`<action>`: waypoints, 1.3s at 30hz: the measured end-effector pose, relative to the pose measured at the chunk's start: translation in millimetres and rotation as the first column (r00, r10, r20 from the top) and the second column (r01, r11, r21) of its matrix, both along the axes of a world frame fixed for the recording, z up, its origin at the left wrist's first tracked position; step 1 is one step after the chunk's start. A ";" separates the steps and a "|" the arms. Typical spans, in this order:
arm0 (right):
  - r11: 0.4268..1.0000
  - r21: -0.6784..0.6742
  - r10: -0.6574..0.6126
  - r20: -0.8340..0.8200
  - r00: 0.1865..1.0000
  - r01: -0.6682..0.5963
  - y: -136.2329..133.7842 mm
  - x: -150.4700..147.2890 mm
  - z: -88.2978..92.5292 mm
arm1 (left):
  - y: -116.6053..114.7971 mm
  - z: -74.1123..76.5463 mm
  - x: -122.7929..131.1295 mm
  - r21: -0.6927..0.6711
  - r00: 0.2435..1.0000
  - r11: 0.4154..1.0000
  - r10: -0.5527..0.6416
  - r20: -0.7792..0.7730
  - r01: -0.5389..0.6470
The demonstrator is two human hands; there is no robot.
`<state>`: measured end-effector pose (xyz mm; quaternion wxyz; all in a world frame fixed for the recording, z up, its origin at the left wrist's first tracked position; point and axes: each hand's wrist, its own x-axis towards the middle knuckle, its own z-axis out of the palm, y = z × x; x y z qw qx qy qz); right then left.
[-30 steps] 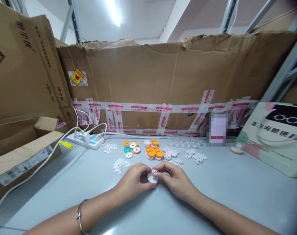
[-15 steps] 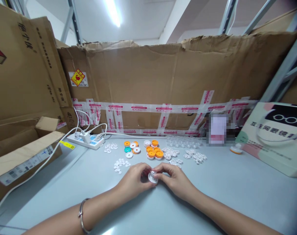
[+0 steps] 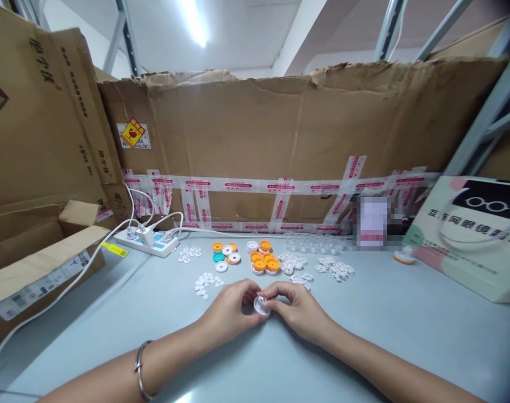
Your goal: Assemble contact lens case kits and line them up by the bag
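Note:
My left hand point(image 3: 237, 305) grips a small round white plastic cap point(image 3: 261, 307) by its rim, just above the table. Its open side is turned up toward me. The thumb and forefinger of my right hand point(image 3: 294, 305) pinch a small white piece point(image 3: 261, 299) inside the cap; the fingers partly hide it. Beyond my hands stand stacked orange and white caps point(image 3: 261, 263). Left of them are orange, white and teal rings point(image 3: 228, 254). Small white discs point(image 3: 205, 282) lie near my left hand, and white openwork pieces point(image 3: 335, 268) lie beyond my right.
A row of clear plastic domes point(image 3: 317, 244) runs along the back, before a large taped cardboard sheet point(image 3: 255, 134). On the left are a power strip point(image 3: 148, 240) with cables and an open carton point(image 3: 40, 268). A paper bag point(image 3: 468, 240) and an orange-and-white piece point(image 3: 405, 256) stand right.
The small white piece sits slightly lower and flatter in the cap. Both hands stay nearly in place; the view has shifted slightly.

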<state>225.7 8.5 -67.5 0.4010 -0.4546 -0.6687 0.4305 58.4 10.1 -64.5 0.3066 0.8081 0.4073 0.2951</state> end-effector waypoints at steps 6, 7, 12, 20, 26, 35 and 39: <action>1.000 0.020 0.008 0.016 1.000 -0.009 -2.6 1.0 2.5 | -1.7 4.8 2.1 0.001 1.000 1.000 0.011 -0.018 -0.011; 0.999 0.030 0.011 0.018 1.000 -0.011 -2.9 1.6 2.7 | -1.7 4.7 2.4 0.001 1.000 1.000 0.007 -0.012 -0.007; 0.998 0.066 0.014 0.013 1.000 -0.015 -4.1 3.5 2.4 | -0.1 2.2 2.6 -0.012 0.999 1.000 0.026 -0.028 -0.026; 0.995 0.097 -0.021 -0.037 0.999 0.024 -5.8 0.4 3.0 | 1.8 -2.1 2.9 -0.124 0.995 0.992 0.039 0.096 -0.027; 0.992 0.093 -0.076 -0.136 0.988 0.089 -2.9 4.1 4.3 | 7.0 -5.4 8.1 -0.402 0.917 0.910 0.067 0.392 0.106; 0.987 0.116 -0.093 -0.182 0.979 0.115 -4.0 5.2 3.7 | 6.2 -0.3 11.4 -0.461 0.863 0.883 0.164 0.479 0.088; 0.991 0.081 -0.089 -0.187 0.978 0.106 -2.4 6.3 4.7 | 5.5 -0.7 11.1 -0.449 0.879 0.890 0.148 0.454 0.082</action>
